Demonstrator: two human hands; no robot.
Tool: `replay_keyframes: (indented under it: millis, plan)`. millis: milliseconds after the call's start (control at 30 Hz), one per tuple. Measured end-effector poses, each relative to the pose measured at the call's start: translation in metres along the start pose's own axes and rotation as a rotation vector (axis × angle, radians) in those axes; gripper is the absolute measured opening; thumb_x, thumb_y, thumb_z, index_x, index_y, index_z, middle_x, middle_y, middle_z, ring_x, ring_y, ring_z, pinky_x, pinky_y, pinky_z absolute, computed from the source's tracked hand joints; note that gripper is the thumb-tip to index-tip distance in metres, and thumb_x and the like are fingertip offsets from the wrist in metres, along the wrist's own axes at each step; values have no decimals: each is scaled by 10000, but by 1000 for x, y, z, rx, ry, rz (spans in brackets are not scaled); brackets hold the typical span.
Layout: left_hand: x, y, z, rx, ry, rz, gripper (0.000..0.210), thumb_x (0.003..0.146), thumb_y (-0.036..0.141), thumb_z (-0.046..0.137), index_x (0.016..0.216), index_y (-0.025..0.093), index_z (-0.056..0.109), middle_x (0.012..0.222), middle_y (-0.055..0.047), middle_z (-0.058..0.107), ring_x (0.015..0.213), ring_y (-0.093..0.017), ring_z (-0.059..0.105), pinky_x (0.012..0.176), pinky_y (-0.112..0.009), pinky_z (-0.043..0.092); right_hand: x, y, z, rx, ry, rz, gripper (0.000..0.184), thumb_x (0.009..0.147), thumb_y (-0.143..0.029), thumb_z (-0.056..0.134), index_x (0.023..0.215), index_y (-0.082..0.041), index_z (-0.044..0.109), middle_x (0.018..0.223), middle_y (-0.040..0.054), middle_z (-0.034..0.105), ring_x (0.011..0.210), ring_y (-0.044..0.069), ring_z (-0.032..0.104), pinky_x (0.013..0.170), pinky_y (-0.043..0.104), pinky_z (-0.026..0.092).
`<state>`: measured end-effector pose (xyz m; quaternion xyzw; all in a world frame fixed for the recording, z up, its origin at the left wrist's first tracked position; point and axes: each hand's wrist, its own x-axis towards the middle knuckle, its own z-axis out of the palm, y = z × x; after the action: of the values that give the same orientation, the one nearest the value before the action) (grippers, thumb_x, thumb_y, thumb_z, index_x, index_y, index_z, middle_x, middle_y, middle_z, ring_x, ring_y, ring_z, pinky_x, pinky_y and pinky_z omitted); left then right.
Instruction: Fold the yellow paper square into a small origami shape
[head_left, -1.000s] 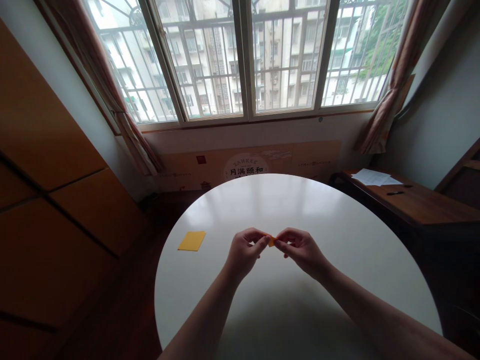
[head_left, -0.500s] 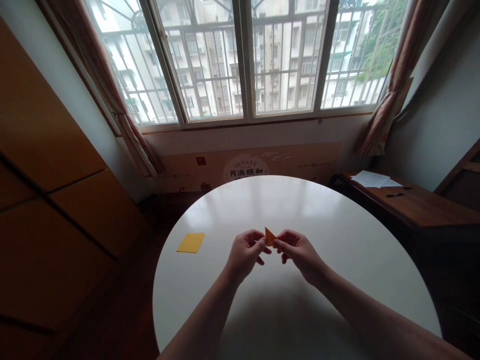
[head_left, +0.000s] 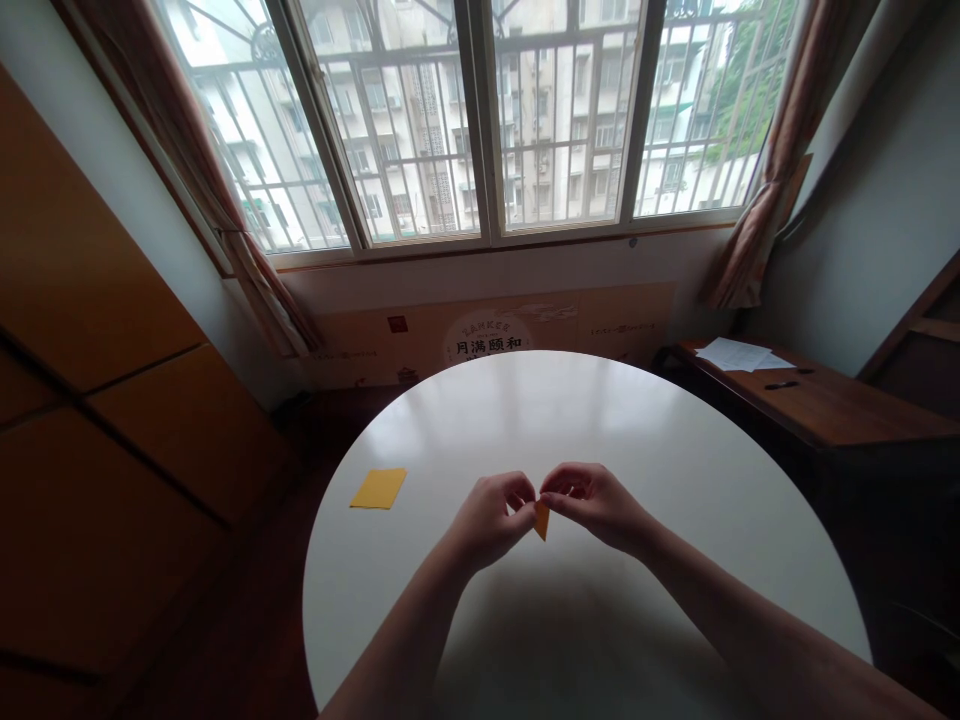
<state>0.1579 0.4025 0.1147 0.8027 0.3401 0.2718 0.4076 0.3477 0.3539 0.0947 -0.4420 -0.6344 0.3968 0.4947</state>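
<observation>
A small folded piece of orange-yellow paper (head_left: 542, 521) hangs between my hands above the white round table (head_left: 637, 410), one pointed corner facing down toward me. My left hand (head_left: 499, 515) pinches its left side between thumb and fingers. At the paper's upper edge, the thumb and forefinger of my right hand (head_left: 592, 500) are closed on it. Its top is partly covered by my fingertips. To the left on the tabletop lies a flat yellow square of paper (head_left: 379, 489), apart from both hands.
A brown wooden side table (head_left: 840, 400) at the right bears white paper sheets (head_left: 739, 354) and a dark pen-like object (head_left: 781, 386). Beyond the round table, a printed cardboard panel (head_left: 555, 310) stands below the window. Wooden cabinet doors (head_left: 97, 400) are on the left.
The folded paper has turned over: its point faced up and now faces down. My fingers have shifted their hold on it. The whole view has moved slightly.
</observation>
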Motion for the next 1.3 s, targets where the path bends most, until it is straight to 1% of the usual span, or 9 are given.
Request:
replay_keyframes:
  millis: [100,200,433,633,733,867,1067,1200,1300]
  plan:
    - [2,-1,0,-31,19,-8,108,779,252,607,761,153,645,697,-23,640,592,-144,589,487,-220,459,0,-1,0,-36,18,1,177,832,-340,738,841,-164,738,781,53,715,711,181,626,633,285,471]
    - [3,-2,-1,-113,39,-18,176,803,324,631,793,150,659,730,-37,651,612,-157,594,467,-224,462,0,-1,-1,-25,13,17,179,838,-338,721,848,-159,732,788,60,717,723,185,624,647,292,471]
    - [8,-6,-4,-149,99,34,219,804,355,706,861,147,741,810,-83,736,761,-202,657,641,-269,506,1,-6,0,-25,45,44,151,818,-300,678,811,-150,686,729,37,657,660,153,547,594,269,409]
    - [7,-5,-5,-118,158,45,200,798,341,687,785,146,734,741,-69,711,698,-188,631,613,-260,493,0,-10,-1,-60,65,36,118,810,-272,629,776,-158,632,668,-4,552,620,131,460,558,252,352]
    - [6,-3,-5,-104,143,49,201,795,342,684,775,151,743,735,-67,715,679,-180,619,596,-250,478,0,-8,-1,-97,91,21,84,782,-246,640,766,-164,636,650,-21,490,618,128,409,554,251,318]
    - [5,-1,-1,-69,105,46,205,801,343,678,759,159,757,729,-63,726,671,-175,609,584,-243,452,-1,-7,0,-118,100,-5,42,751,-212,644,762,-172,636,702,-8,516,664,137,423,586,255,330]
    - [4,-1,3,-26,56,62,183,821,324,677,789,169,768,735,-40,726,633,-144,569,557,-226,406,-3,-6,8,-71,77,5,47,701,-153,577,669,-180,555,649,-22,483,633,126,403,562,243,311]
    - [3,-3,4,-12,13,62,202,830,354,695,834,168,772,741,-31,728,585,-124,540,556,-225,406,-1,-5,11,-9,80,22,47,699,-177,540,661,-183,514,621,-33,446,603,117,381,545,241,303]
    - [3,-1,4,-25,9,52,216,837,359,689,808,163,773,727,-34,728,593,-130,547,571,-231,414,0,-4,12,27,78,27,71,706,-207,539,657,-184,493,619,-34,438,603,118,377,547,246,303]
